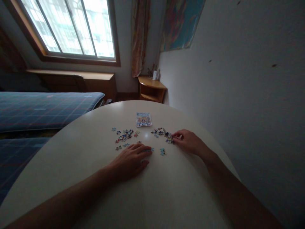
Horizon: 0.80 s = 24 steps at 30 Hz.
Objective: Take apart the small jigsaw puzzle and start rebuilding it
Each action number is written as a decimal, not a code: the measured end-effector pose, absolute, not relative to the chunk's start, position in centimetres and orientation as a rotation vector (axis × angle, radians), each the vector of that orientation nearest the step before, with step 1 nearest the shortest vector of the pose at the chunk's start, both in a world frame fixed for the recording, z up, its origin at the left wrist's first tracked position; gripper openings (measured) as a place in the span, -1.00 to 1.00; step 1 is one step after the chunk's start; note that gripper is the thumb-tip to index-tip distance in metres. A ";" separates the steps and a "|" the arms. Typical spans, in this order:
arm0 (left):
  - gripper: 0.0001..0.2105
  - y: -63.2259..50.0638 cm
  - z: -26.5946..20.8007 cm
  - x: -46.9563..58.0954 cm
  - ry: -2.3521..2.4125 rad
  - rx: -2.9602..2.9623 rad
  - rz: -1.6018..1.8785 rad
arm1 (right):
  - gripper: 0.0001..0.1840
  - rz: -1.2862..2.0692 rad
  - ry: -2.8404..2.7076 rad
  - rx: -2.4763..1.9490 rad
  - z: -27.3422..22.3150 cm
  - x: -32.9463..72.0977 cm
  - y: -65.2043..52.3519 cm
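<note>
My left hand (132,160) lies palm down on the table, fingers stretched out and holding nothing. Its fingertips cover part of a light-blue jigsaw puzzle piece (152,149). At the right-hand pile of jigsaw puzzle pieces (161,131), my right hand (189,141) has thumb and forefinger pinched at a piece on the pile's near right edge; the fingers partly hide it. Between the hands sits a small teal cluster (162,151). Another pile of mixed-colour pieces (125,135) spreads beyond my left hand, with several loose ones around it. A printed picture sheet or packet (143,120) lies behind both piles.
The round white table (95,165) carries everything. A bed with a plaid mattress (47,109) stands along its left side, and a white wall (250,111) rises close on the right. Farther back are a corner shelf (152,83), a desk (100,76) and a window (71,28).
</note>
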<state>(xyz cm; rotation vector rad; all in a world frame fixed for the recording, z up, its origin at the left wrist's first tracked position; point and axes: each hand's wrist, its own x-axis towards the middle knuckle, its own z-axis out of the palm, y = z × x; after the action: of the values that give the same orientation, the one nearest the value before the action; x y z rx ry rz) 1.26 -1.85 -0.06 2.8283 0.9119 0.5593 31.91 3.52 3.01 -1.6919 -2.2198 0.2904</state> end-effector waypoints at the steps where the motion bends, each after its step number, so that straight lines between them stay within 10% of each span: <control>1: -0.69 -1.8 -0.1 1.3 0.908 2.831 0.558 | -0.78 0.315 -2.229 -1.691 2.9 32.1 3.6; 24: -0.68 -2.1 0.2 1.4 0.937 2.793 0.526 | -0.62 0.195 -2.111 -1.611 0.1 30.5 4.6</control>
<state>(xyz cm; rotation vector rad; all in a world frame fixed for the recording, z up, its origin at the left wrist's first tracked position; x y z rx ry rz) 1.36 -2.09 0.23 2.7929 0.9367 0.5262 30.54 4.56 0.10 -1.6109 -2.1109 0.1949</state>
